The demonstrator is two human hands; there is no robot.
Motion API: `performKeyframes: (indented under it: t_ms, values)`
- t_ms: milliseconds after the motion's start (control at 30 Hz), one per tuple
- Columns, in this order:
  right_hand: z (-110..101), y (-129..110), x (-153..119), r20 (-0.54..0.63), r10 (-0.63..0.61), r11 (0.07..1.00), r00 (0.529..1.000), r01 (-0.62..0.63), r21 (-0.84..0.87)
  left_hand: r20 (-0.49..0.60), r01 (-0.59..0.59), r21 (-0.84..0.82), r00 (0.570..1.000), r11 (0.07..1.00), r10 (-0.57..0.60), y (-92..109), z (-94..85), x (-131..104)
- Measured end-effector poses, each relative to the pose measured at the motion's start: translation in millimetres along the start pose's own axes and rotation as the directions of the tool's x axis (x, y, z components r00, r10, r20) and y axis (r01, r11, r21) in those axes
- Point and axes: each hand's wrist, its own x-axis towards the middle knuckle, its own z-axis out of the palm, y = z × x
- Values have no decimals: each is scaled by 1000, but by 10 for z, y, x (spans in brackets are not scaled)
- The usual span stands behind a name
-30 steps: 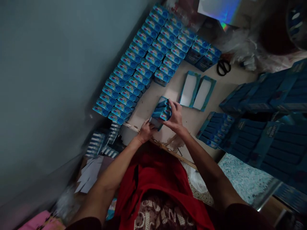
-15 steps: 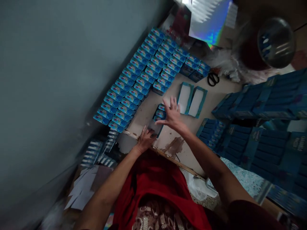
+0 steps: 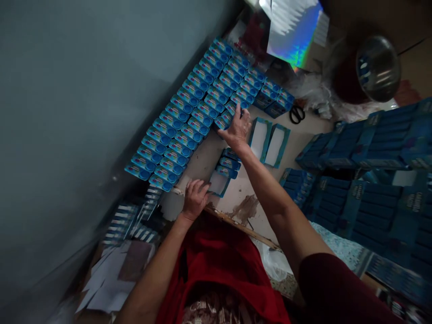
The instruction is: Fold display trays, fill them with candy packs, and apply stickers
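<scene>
Blue-grey wall [image 3: 67, 112] fills my left side of frame. Pale surface [image 3: 202, 157] runs through the center, wood edge worn. Stacks of filled blue trays [image 3: 364, 211] at right. Big block of small blue packs [image 3: 189, 117], upright in slanted rows, upper middle. Red cloth [image 3: 216, 265] on my lap, bottom center.

My right forearm [image 3: 270, 198] reaches up and left from lower right, elbow bent. Left forearm [image 3: 162, 265] comes up from bottom left, lower and shorter reach.

Two trays with white insides [image 3: 277, 146] lie side by side, right of my right hand. Part-filled tray [image 3: 218, 184] sits mid-frame, slanted, between my hands; three packs [image 3: 229, 163] show at its upper end, near end bare.

Right hand [image 3: 238, 132]: back up, thumb and fingers spread wide, at the block's lower right end packs; can't tell if it grips any. Left hand [image 3: 195, 198]: half open, fingers loosely bent, holding nothing, fingertips by the part-filled tray's near left corner; contact unclear. Black scissor handles [image 3: 297, 114], upper right of center.
</scene>
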Motion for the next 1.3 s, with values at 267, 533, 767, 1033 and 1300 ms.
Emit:
performKeyframes:
  t_ms: [267, 533, 767, 1033, 1300]
  values:
    - [-35, -44, 222, 73, -151, 987, 986, 155, -51, 45, 141, -66, 989, 988, -138, 116, 210, 81]
    - [-1373, -78, -1640, -210, -325, 910, 922, 365, 195, 112, 548, -526, 803, 651, -585, 239, -137, -216]
    - [-596, -74, -3124, 78, -240, 951, 968, 218, 219, 122, 424, -739, 848, 523, -516, 630, -196, -378]
    - [-382, -117, -3078, 249, -151, 975, 957, 103, 198, 39, 273, -614, 947, 740, -318, 640, 125, -66]
    - [-405, -345, -2985, 271, -23, 991, 962, -14, 135, 124, 329, -761, 919, 559, -373, 511, 114, 225]
